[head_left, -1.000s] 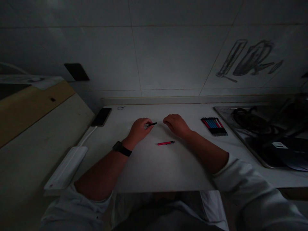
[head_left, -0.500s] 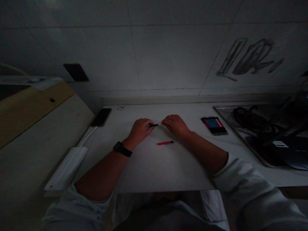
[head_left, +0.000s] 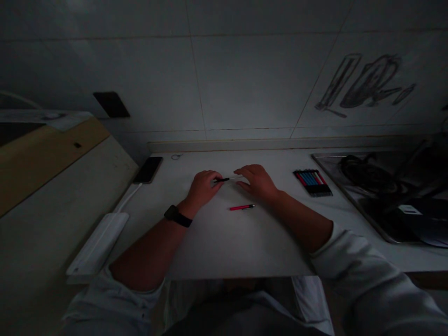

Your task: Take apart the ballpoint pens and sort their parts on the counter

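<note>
In the head view, my left hand [head_left: 204,187] pinches a black pen part [head_left: 221,180] between thumb and fingers. From its right end sticks a thin pale rod, like a pen refill [head_left: 235,177]. My right hand [head_left: 258,183] is around the rod's far end with thumb and fingers apart; whether a fingertip touches it I cannot tell. Just below both hands, a red pen barrel [head_left: 240,207] with a dark clip end lies flat on the white counter [head_left: 241,247].
A pack of red and blue pens [head_left: 312,182] lies to the right, beside a metal sink tray [head_left: 364,210] holding dark items. On the left are a phone [head_left: 148,170], a white power strip [head_left: 98,243] and a small ring [head_left: 175,157]. A tiled wall closes off the back.
My right thumb and fingers have spread apart from their pinch, baring more of the pale refill. My left hand keeps its hold on the black pen part. The red barrel stays put.
</note>
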`<state>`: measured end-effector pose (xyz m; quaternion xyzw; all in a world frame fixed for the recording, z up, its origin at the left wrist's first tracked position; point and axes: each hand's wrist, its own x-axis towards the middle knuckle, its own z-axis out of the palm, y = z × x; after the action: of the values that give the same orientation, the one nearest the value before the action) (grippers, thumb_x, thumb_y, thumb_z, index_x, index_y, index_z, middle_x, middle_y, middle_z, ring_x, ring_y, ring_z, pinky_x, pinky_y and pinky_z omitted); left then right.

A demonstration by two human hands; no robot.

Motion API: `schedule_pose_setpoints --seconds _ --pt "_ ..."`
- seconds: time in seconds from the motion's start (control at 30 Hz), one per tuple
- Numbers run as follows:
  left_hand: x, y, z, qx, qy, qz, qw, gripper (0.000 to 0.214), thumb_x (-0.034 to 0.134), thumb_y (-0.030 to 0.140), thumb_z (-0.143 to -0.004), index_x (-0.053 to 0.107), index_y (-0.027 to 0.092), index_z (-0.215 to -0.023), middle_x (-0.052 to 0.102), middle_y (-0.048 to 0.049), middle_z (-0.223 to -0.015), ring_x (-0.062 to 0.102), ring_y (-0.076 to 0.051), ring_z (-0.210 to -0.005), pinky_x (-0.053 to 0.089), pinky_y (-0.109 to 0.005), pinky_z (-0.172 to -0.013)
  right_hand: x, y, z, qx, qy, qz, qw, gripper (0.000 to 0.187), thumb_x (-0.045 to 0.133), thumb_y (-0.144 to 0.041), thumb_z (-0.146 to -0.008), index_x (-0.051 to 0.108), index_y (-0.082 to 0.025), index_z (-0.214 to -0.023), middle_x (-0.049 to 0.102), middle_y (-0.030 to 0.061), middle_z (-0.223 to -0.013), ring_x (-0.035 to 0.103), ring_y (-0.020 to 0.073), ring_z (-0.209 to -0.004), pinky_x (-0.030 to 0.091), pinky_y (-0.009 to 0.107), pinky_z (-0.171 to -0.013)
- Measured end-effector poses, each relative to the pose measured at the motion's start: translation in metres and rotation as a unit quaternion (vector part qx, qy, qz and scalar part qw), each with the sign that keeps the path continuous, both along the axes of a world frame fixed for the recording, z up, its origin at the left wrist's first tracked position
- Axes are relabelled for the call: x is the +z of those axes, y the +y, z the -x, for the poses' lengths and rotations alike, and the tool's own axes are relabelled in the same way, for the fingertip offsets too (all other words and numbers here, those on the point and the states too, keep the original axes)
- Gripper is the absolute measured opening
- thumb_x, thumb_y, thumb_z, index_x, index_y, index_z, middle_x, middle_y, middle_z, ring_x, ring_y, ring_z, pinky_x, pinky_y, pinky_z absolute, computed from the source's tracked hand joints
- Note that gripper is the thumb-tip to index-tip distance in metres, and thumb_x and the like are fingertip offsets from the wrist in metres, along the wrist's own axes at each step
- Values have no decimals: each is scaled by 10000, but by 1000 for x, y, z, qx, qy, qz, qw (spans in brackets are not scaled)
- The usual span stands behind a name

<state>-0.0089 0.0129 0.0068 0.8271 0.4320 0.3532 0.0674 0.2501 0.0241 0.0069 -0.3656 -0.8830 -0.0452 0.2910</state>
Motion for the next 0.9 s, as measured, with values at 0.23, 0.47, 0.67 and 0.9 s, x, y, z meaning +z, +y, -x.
schedule_pose_setpoints --seconds 0.23,0.47,0.67,0.9 --pt "-1 1 1 10 0 -1 1000 70 737 243 -913 692 229 -965 747 -27 -957 666 -212 -910 500 -375 -865 3 4 -7 -22 -2 -2 1000 221 537 -326 -1040 721 -207 -1076 736 115 -1083 638 264 -983 413 415 -919" --pt "0 -2 -2 -23 21 7 999 60 734 260 -921 700 235 -962 745 -28 -944 675 -216 -912 500 -382 -878 5 -4 2 6 -16 24 1000 266 529 -368 -1047 745 -213 -1035 733 112 -1044 624 248 -953 393 399 -900" --pt "-1 -1 -1 -14 7 7 1000 68 733 258 -918 700 231 -971 744 -28 -955 671 -211 -910 502 -371 -871 5 -6 2 -3 -1 15 1000 239 584 -368 -1019 713 -194 -1122 726 126 -1108 626 266 -1000 402 405 -933" --pt "-1 -1 -1 -26 5 4 1000 69 729 252 -921 691 225 -972 741 -28 -947 669 -211 -907 503 -370 -868 5 -5 1 10 -12 20 1000 213 535 -302 -1036 720 -195 -1035 722 111 -1066 624 246 -969 401 393 -906"
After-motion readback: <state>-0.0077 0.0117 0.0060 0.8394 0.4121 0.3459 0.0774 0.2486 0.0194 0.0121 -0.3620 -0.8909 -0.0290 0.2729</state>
